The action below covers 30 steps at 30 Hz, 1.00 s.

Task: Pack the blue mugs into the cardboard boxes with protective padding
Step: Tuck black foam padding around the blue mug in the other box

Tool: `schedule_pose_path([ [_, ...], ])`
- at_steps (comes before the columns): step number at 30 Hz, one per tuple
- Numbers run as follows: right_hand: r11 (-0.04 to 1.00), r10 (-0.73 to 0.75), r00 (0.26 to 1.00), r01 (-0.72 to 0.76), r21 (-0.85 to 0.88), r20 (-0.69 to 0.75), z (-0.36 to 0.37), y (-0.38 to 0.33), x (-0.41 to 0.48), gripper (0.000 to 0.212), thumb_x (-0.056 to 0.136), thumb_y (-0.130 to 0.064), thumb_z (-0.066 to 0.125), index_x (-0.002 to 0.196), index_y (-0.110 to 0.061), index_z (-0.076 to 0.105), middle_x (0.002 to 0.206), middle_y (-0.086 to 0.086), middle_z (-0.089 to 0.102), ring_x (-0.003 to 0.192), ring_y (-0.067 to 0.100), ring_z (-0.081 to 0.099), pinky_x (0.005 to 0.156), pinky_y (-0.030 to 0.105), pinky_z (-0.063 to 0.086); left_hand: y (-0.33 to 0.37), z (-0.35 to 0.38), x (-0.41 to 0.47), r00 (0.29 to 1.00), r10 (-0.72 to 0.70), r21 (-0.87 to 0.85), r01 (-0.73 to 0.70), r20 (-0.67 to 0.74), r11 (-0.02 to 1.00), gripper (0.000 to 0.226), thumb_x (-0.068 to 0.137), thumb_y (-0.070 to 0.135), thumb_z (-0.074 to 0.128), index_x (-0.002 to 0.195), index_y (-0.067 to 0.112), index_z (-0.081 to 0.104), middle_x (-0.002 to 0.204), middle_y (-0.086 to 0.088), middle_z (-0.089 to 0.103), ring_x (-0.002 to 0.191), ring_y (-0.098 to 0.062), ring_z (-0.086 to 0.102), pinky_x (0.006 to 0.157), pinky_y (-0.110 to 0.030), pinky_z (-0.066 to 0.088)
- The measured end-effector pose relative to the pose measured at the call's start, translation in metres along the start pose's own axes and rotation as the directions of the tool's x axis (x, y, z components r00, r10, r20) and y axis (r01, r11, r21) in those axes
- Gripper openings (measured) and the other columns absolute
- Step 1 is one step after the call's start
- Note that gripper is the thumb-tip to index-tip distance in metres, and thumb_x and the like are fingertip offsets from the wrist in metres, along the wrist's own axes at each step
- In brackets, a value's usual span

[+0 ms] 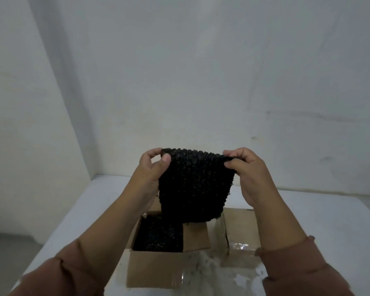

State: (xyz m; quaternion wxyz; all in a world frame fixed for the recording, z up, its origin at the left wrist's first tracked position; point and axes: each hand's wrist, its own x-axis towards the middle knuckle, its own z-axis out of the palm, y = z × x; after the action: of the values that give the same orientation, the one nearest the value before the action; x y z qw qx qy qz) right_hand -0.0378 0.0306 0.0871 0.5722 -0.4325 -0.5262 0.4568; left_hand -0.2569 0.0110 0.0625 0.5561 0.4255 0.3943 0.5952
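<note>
Black padding sheet (pixel 193 186) hangs pinched at its top corners by left hand (pixel 153 167) and right hand (pixel 247 174), spread flat to line the open cardboard box (pixel 154 272) below.

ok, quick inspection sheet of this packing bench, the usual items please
surface: white table, pale blotchy patches in front of the boxes.
job's things: open cardboard box with black liner inside; second cardboard box to its right, top looks closed; black bubble sheet held up above them; no blue mugs in view.
clutter: nothing seen.
grippers: left hand and right hand each pinch a top corner of the sheet.
cables: nothing seen.
surroundings: plain pale wall; grey floor at left.
</note>
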Motion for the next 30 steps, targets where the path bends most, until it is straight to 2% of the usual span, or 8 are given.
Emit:
schedule_pose_path([
  [4, 0.991, 0.082, 0.997, -0.081, 0.106, -0.007, 0.033, 0.005, 0.006, 0.031, 0.081, 0.004, 0.055, 0.062, -0.022, 0.053, 0.066, -0.002, 0.056, 0.062, 0.013, 0.053, 0.055, 0.025, 0.042, -0.007, -0.034, -0.009, 0.964, -0.232, 0.141, 0.214, 0.129, 0.967, 0.058, 0.077, 0.011, 0.074, 0.130, 0.011, 0.050, 0.124, -0.009, 0.064, 0.113, -0.025, 0.062, 0.098, -0.040, 0.047],
  [8, 0.974, 0.151, 0.980, -0.169, 0.150, 0.127, 0.047, 0.018, 0.008, 0.026, 0.084, 0.001, 0.057, 0.098, -0.020, 0.056, 0.094, 0.006, 0.065, 0.084, 0.019, 0.064, 0.073, 0.031, 0.051, -0.016, -0.057, -0.009, 0.943, -0.329, 0.127, 0.322, 0.044, 0.938, 0.030, 0.087, 0.003, 0.061, 0.116, 0.010, 0.061, 0.115, -0.009, 0.070, 0.105, -0.026, 0.066, 0.090, -0.037, 0.052],
  [11, 0.919, 0.387, 0.841, -0.386, -0.080, 0.378, 0.045, 0.042, 0.001, 0.042, 0.082, 0.001, 0.061, 0.118, -0.018, 0.054, 0.112, 0.010, 0.068, 0.103, 0.025, 0.065, 0.092, 0.040, 0.050, -0.017, -0.070, -0.004, 0.936, -0.351, 0.001, 0.351, 0.036, 0.936, 0.031, 0.089, 0.002, 0.059, 0.118, 0.010, 0.059, 0.112, -0.009, 0.072, 0.104, -0.027, 0.067, 0.084, -0.038, 0.053],
  [13, 0.879, 0.477, 0.775, -0.437, -0.192, 0.415, 0.048, 0.060, -0.007, 0.034, 0.081, 0.005, 0.060, 0.110, -0.013, 0.061, 0.107, 0.008, 0.071, 0.097, 0.023, 0.067, 0.087, 0.037, 0.053, -0.017, -0.079, -0.002, 0.928, -0.369, -0.009, 0.370, 0.053, 0.929, 0.033, 0.088, 0.003, 0.060, 0.120, 0.012, 0.058, 0.112, -0.008, 0.072, 0.103, -0.027, 0.067, 0.081, -0.037, 0.053],
  [17, 0.892, 0.447, 0.847, -0.444, -0.080, 0.286, 0.055, 0.078, -0.009, 0.026, 0.082, 0.008, 0.058, 0.093, -0.012, 0.070, 0.093, 0.007, 0.074, 0.083, 0.019, 0.070, 0.076, 0.030, 0.054, -0.023, -0.096, -0.004, 0.890, -0.423, 0.067, 0.418, 0.169, 0.906, 0.048, 0.082, -0.009, 0.058, 0.120, 0.020, 0.058, 0.116, -0.006, 0.070, 0.106, -0.024, 0.066, 0.080, -0.035, 0.054],
  [23, 0.864, 0.501, 0.841, -0.473, -0.169, 0.204, 0.054, 0.087, -0.005, 0.020, 0.088, -0.003, 0.055, 0.093, -0.011, 0.073, 0.087, 0.004, 0.075, 0.082, 0.022, 0.070, 0.077, 0.038, 0.055, -0.031, -0.106, -0.005, 0.910, -0.410, 0.068, 0.406, 0.068, 0.911, 0.031, 0.087, -0.009, 0.052, 0.095, 0.012, 0.073, 0.105, -0.008, 0.074, 0.100, -0.024, 0.067, 0.078, -0.029, 0.052],
  [26, 0.852, 0.515, 0.836, -0.475, -0.219, 0.190, 0.055, 0.088, -0.006, 0.041, 0.087, 0.004, 0.040, 0.076, -0.012, 0.077, 0.083, 0.003, 0.075, 0.078, 0.018, 0.071, 0.063, 0.027, 0.057, -0.036, -0.112, -0.005, 0.895, -0.445, 0.021, 0.445, 0.007, 0.895, 0.032, 0.088, -0.001, 0.041, 0.084, 0.009, 0.071, 0.104, -0.016, 0.069, 0.095, -0.030, 0.064, 0.076, -0.036, 0.053],
  [30, 0.842, 0.538, 0.809, -0.508, -0.179, 0.235, 0.052, 0.100, -0.010, 0.036, 0.085, -0.010, 0.041, 0.079, -0.008, 0.076, 0.098, 0.009, 0.072, 0.090, 0.024, 0.066, 0.070, 0.032, 0.053, -0.051, -0.120, -0.004, 0.843, -0.535, -0.089, 0.530, -0.048, 0.843, 0.035, 0.093, 0.034, 0.039, 0.110, 0.014, 0.062, 0.112, -0.015, 0.063, 0.100, -0.031, 0.059, 0.079, -0.042, 0.050],
])
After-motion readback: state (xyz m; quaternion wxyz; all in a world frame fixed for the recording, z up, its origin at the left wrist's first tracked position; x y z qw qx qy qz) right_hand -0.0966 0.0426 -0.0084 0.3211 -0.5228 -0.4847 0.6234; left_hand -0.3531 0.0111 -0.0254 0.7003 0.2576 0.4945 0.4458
